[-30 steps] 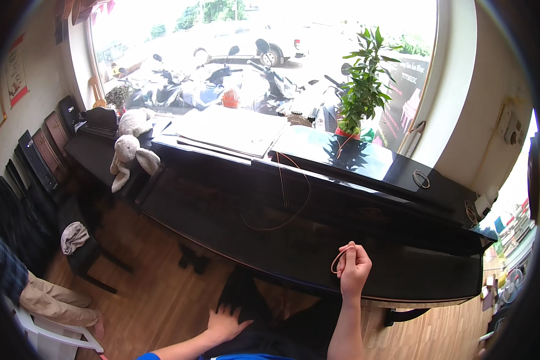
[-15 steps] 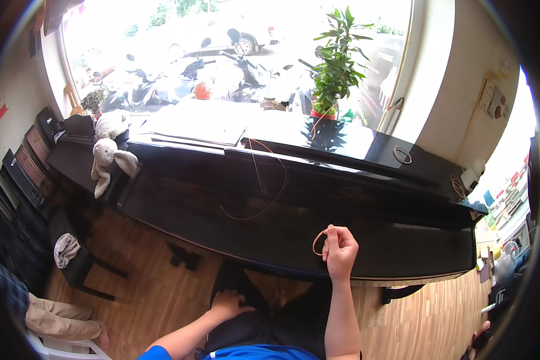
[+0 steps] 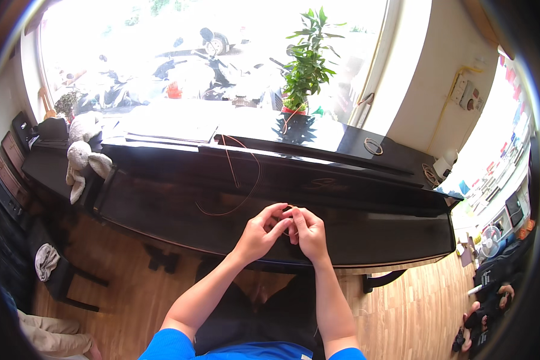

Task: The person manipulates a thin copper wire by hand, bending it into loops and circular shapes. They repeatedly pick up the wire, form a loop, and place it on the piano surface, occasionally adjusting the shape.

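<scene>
My left hand [image 3: 260, 235] and my right hand [image 3: 308, 234] meet above the closed lid of a black upright piano [image 3: 390, 234], fingers curled toward each other. A small loop of pinkish-tan cord is pinched in my right hand, mostly hidden by the fingers. What my left fingertips grip there is hidden. A longer thin cord [image 3: 259, 174] hangs from the piano's top over its front, left of my hands. White sheets [image 3: 162, 124] lie on the top.
A plush rabbit [image 3: 80, 155], a potted plant [image 3: 306, 66] and coiled cables [image 3: 373, 146] sit along the piano top, before a bright window. At lower left are a black chair [image 3: 66, 282] with cloth and another person's legs [image 3: 60, 336]. A fan [image 3: 490, 240] and clutter stand at right.
My left hand has risen from my lap to meet my right hand, which has moved left and slightly up. The view has shifted, so the piano appears further left.
</scene>
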Demonstrator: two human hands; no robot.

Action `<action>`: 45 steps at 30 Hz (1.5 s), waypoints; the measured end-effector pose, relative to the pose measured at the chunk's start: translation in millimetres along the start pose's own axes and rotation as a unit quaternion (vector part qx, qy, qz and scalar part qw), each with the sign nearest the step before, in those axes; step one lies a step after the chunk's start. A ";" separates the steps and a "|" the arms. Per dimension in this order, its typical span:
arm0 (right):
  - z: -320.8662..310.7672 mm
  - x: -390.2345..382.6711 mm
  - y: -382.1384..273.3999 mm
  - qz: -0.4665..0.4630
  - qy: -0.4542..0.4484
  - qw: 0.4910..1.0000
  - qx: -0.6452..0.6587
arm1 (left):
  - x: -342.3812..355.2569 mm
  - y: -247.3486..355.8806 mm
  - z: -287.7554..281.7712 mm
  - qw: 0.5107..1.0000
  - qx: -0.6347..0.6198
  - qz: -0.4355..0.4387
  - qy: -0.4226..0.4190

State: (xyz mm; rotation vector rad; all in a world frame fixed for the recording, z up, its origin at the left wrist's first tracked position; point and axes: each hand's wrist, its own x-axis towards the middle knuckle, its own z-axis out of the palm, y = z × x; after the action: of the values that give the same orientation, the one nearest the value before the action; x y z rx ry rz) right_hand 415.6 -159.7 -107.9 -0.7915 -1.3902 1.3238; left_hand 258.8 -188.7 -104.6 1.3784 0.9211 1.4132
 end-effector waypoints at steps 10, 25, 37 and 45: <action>-6.6 -4.6 6.6 -0.021 0.032 0.998 0.056 | 16.6 -0.3 -11.8 0.995 -0.026 -0.098 0.008; -8.1 -10.2 3.8 -0.016 0.034 0.999 0.020 | 12.8 -9.7 -14.6 0.992 -0.093 -0.069 0.056; -6.0 -7.5 7.8 -0.059 0.038 0.998 0.007 | 13.2 -6.7 -15.9 0.992 -0.090 -0.057 0.060; -0.5 -6.9 9.7 -0.033 0.093 0.995 0.024 | 9.8 -15.1 -14.3 0.997 -0.073 -0.025 0.027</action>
State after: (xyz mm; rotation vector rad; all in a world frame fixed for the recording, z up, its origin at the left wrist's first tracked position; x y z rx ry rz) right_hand 416.2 -164.3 -118.9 -0.8078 -1.2234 1.1961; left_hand 246.9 -173.7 -117.3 1.2063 0.8643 1.4562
